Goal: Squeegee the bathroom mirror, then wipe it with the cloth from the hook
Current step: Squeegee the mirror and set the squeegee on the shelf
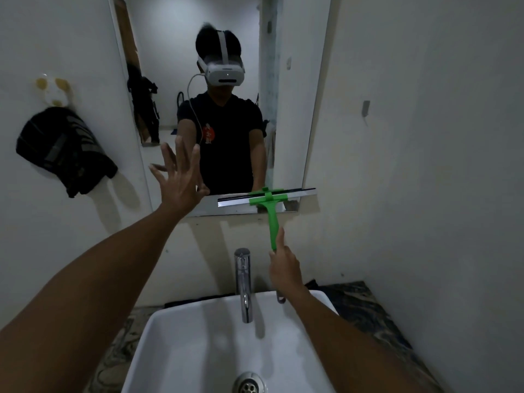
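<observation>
Far left: dark striped cloth [61,150] hangs bunched on the white wall hook [54,92], well apart from both hands. Untouched, so the wiping step is not yet begun.

Left hand [180,177]: open, fingers spread, gripping nothing. It is raised at the lower left corner of the tall frameless wall mirror [226,80]; palm appears to rest on or just off the glass, cannot tell which.

Centre: mirror shows the person's reflection. No water streaks or fog can be made out on the glass at this resolution, so how much of the pane is already cleared cannot be judged from its surface.

Right of centre: green plastic squeegee with a black rubber blade [268,198] sits at the very bottom edge of the mirror, blade roughly level and against the glass on the right half. Right hand [285,268] is closed around the lower end of the green handle, index finger extended up along it.

Below: chrome tap [243,282] and white ceramic basin [175,336] on the marbled surface [365,304].

Judgement: blade position suggests the end of a downward stroke on the right side. Squeegee step in progress, possibly late. Remaining: any uncovered strips, then fetch cloth, wipe.
</observation>
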